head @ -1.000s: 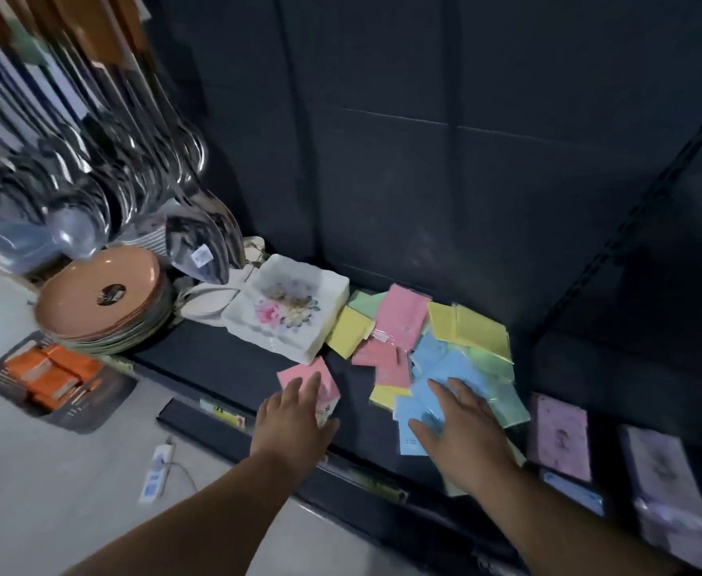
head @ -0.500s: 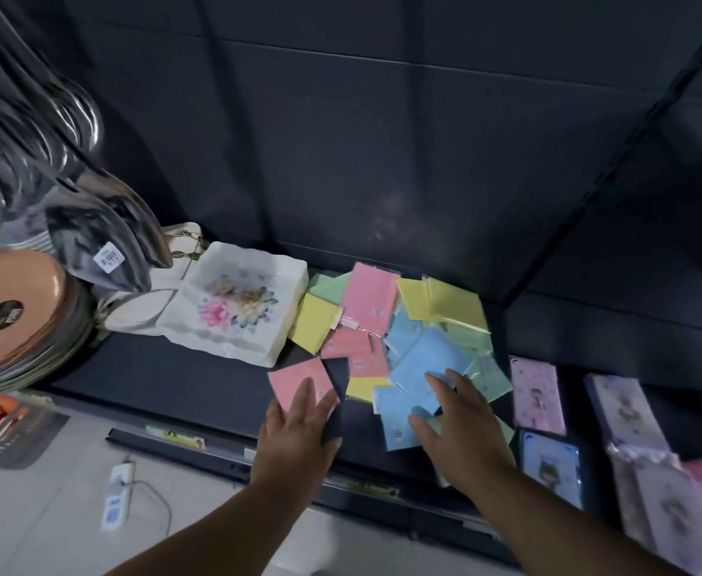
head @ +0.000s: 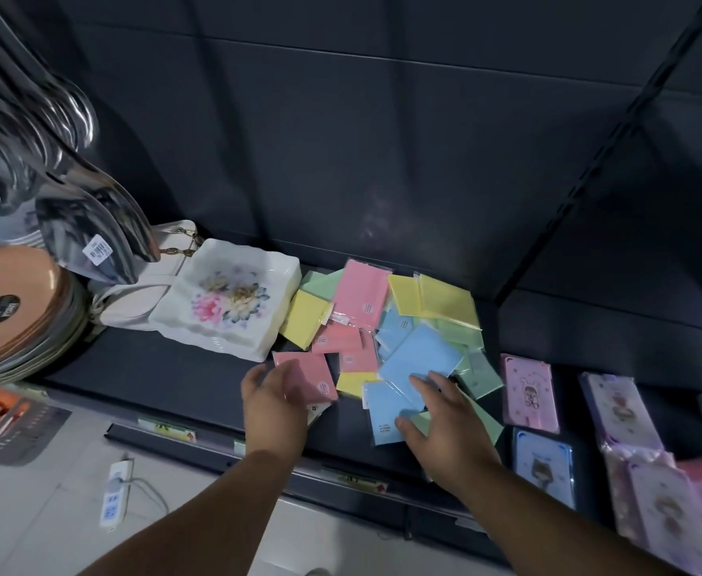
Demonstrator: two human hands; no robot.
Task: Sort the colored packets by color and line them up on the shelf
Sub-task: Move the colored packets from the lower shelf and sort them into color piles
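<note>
Pink, yellow, green and blue packets lie jumbled on the dark shelf (head: pixel 154 367). A large pink packet (head: pixel 362 293) and yellow packets (head: pixel 445 301) are at the back of the pile. My left hand (head: pixel 274 405) rests on a separate pink packet (head: pixel 314 374) at the pile's left front, with slightly bent fingers covering its near corner. My right hand (head: pixel 445 417) lies spread over the blue packets (head: pixel 416 359), fingers straight. Its thumb is on a lower blue packet (head: pixel 382 417). Green packets (head: pixel 480 378) stick out to its right.
A white floral square dish (head: pixel 224 309) stands just left of the pile, with a white handbag (head: pixel 133 301) and stacked orange plates (head: pixel 8 309) beyond. Metal ladles (head: pixel 29 139) hang above left. Pink and purple illustrated cards (head: pixel 528 392) fill the shelf to the right. A power strip (head: pixel 112 496) lies on the floor.
My view has swung right and closer to the shelf. My left hand has slid further onto the pink packet and its fingers have bent. My right hand has stayed spread on the blue packets.
</note>
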